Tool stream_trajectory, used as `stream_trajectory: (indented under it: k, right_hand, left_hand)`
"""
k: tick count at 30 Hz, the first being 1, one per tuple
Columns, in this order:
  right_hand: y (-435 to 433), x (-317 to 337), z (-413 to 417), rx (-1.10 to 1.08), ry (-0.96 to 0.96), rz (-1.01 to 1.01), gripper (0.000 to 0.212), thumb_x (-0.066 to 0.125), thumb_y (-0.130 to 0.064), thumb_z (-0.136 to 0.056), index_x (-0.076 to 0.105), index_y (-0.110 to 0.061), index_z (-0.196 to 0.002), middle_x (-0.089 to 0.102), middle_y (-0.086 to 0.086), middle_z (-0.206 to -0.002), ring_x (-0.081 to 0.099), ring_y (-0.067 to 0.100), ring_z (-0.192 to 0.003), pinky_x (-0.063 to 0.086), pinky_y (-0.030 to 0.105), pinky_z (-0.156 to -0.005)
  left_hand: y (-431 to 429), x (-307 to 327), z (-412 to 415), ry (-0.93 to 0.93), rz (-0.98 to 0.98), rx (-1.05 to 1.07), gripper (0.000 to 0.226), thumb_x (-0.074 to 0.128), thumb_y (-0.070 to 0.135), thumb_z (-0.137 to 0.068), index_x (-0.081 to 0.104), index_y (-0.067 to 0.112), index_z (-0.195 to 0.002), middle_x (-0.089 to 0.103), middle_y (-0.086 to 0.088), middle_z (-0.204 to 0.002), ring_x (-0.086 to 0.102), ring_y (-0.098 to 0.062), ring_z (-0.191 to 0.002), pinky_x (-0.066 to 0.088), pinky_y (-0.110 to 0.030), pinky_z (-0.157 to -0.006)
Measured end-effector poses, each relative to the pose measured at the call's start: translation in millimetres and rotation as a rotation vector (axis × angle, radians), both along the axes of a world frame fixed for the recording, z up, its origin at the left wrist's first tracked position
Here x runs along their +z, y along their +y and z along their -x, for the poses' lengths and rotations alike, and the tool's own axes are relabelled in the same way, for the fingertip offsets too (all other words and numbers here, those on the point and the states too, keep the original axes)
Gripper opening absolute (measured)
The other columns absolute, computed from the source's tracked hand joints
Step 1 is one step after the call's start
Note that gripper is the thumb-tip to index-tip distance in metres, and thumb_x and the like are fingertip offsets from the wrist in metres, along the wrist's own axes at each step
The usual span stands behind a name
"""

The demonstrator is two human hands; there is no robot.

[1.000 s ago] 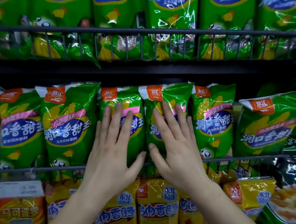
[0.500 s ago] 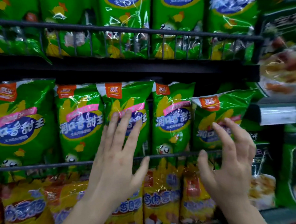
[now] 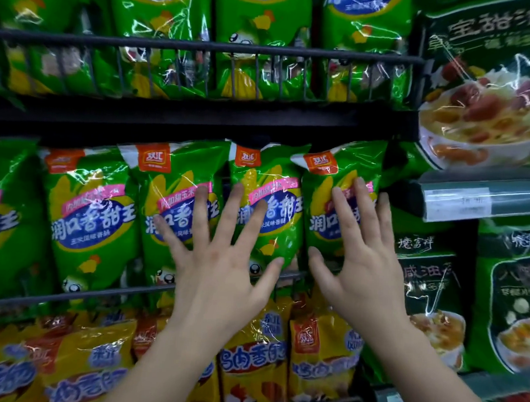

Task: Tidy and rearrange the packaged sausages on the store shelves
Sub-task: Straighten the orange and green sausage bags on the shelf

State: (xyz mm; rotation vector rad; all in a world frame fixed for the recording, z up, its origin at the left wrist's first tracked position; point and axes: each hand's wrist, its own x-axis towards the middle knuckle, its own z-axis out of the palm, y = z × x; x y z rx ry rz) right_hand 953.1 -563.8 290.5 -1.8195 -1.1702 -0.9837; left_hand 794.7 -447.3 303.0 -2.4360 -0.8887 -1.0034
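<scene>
**Both hands at the middle shelf, nearest features first.** We are reaching up with both bare forearms. Our left hand [image 3: 219, 278] is lying flat, its fingers straight and fanned wide apart. Its fingertips are touching two neighbouring packs of green corn sausage, the centre-left pack [image 3: 177, 202] and the centre pack [image 3: 272, 219]. Our right hand [image 3: 361, 267] is lying against the end pack [image 3: 327, 210], with its fingers straight and close together and its thumb held apart.

These three packs are standing upright, side by side, at the right end of the green row. They are on the middle shelf, behind its wire rail [image 3: 68, 295]. Below the rail, yellow sausage packs [image 3: 256, 348] are filling the lower shelf. Above, more green packs [image 3: 260, 25] are standing behind an upper wire rail [image 3: 204, 46]. To the right, dark green packs [image 3: 429, 271] are hanging beneath a price strip [image 3: 460, 202].
</scene>
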Motion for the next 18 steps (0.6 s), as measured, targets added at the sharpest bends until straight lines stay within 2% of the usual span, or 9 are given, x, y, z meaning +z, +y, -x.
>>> stream_trajectory:
  k: [2,5,9,13,18]
  right_hand:
    - [3.5,6.1,-2.6,-0.012,0.052,0.045,0.089,0.061,-0.051,-0.085,0.010,-0.037,-0.156,-0.002,-0.012,-0.165,0.006,0.038,-0.150,0.052,0.053,-0.090]
    - [6.5,11.7,-5.5,-0.055,0.056,0.096,0.094,0.062,-0.054,-0.083,0.005,-0.040,-0.156,-0.006,-0.014,-0.164,0.012,0.038,-0.149,0.057,0.051,-0.078]
    - [9.7,15.1,-7.4,-0.032,0.058,0.090,0.094,0.064,-0.053,-0.082,0.008,-0.037,-0.156,-0.001,-0.010,-0.164,0.016,0.041,-0.147,0.053,0.055,-0.084]
    - [10.6,20.0,-10.9,-0.065,0.030,0.062,0.087,0.063,-0.053,-0.082,0.019,-0.035,-0.155,0.012,-0.004,-0.163,0.030,0.041,-0.139,0.056,0.053,-0.075]
    - [14.1,26.4,-11.1,-0.100,0.031,0.064,0.083,0.064,-0.048,-0.083,0.023,-0.035,-0.154,0.018,-0.003,-0.161,0.035,0.043,-0.131,0.054,0.058,-0.082]
  left_hand:
    - [0.0,0.1,-2.5,-0.014,0.006,0.009,0.075,0.029,0.074,-0.086,0.026,0.039,-0.152,0.015,0.000,-0.165,-0.001,-0.035,-0.152,0.004,-0.080,-0.106]
    - [3.3,-1.0,-4.1,-0.039,0.017,0.007,0.077,0.031,0.075,-0.084,0.019,0.043,-0.153,0.007,-0.005,-0.166,-0.005,-0.033,-0.152,0.001,-0.079,-0.107]
    - [5.4,-1.5,-5.0,-0.060,0.022,-0.006,0.077,0.031,0.075,-0.084,0.014,0.045,-0.154,0.007,-0.005,-0.166,-0.008,-0.031,-0.152,-0.001,-0.078,-0.108]
    - [5.4,-0.8,-5.0,-0.073,0.026,-0.012,0.078,0.032,0.075,-0.085,0.011,0.046,-0.154,0.007,-0.004,-0.166,-0.010,-0.031,-0.152,-0.004,-0.076,-0.108]
    - [5.9,-0.1,-3.2,-0.081,0.044,-0.031,0.078,0.033,0.076,-0.085,0.013,0.046,-0.154,0.008,-0.005,-0.166,-0.012,-0.030,-0.152,-0.005,-0.076,-0.108]
